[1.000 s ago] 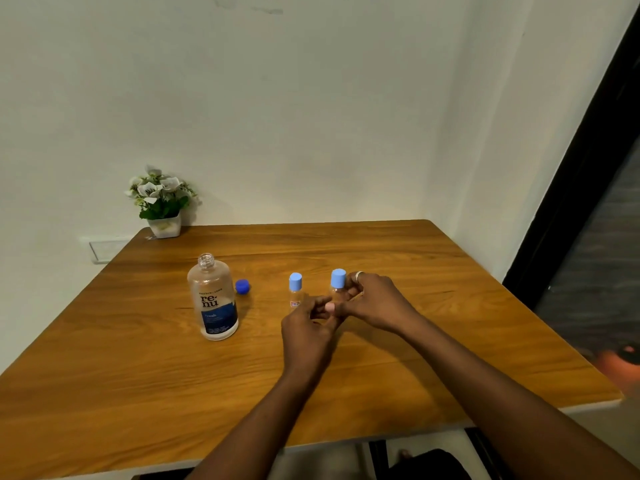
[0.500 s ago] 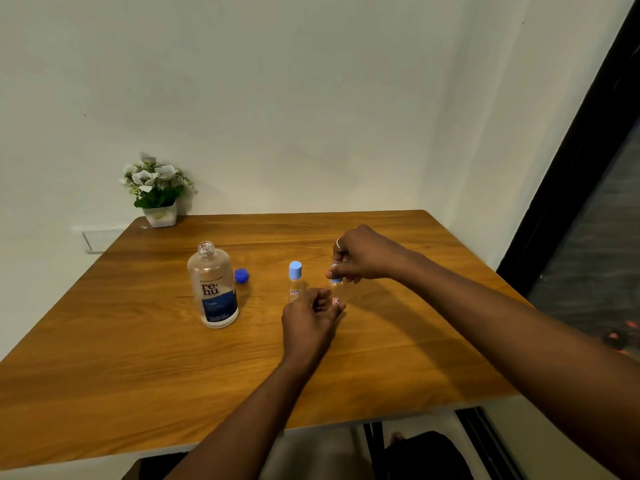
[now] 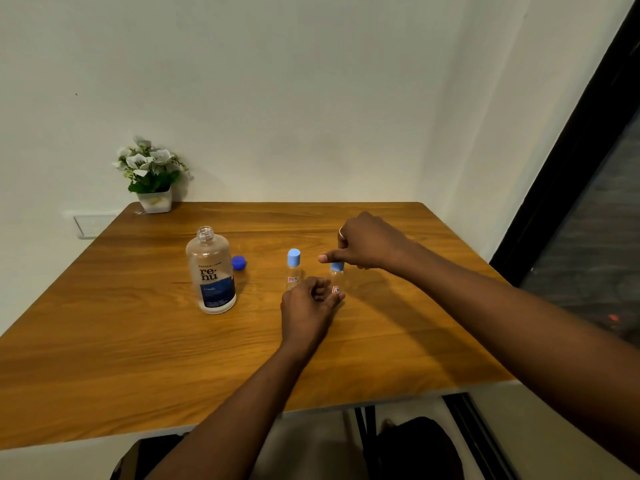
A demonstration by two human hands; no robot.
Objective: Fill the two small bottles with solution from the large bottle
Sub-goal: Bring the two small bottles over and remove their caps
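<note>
**Two hands on one small bottle: cap gripped above, body pinched below**

Head view: a person's two bare forearms reach out over a wooden counter point(image 3: 138, 358), seen from above and behind.

The held small bottle point(image 3: 336, 285) stands upright on the counter with its long axis vertical, between the two grips. The right hand point(image 3: 367, 242) comes in from above. Its grip is curled round the light blue cap point(image 3: 336, 266), with one digit pointing loosely out to the left.

Straight down from that grip, the clear body meets the counter. There the left hand point(image 3: 304, 306) pinches the lowest part of the bottle between thumb and fingertips. So the cap lies directly up from the left grip, and the body lies directly down from the right grip.

The coming move is probably twisting the cap off. It depends on that vertical line staying steady while the lower grip holds the bottle fast. Whether the cap is already loosened cannot be told.

Just to the left of the left grip and a little beyond it stands the second small bottle point(image 3: 293, 271), upright, capped and untouched.

Further left, well apart from both grips, the large bottle point(image 3: 211, 271) stands upright with its neck open. Its dark blue cap point(image 3: 239, 262) lies on the counter just beside it. The left hand is the nearer one to it.

A potted plant point(image 3: 152, 174) sits at the far left corner.
</note>
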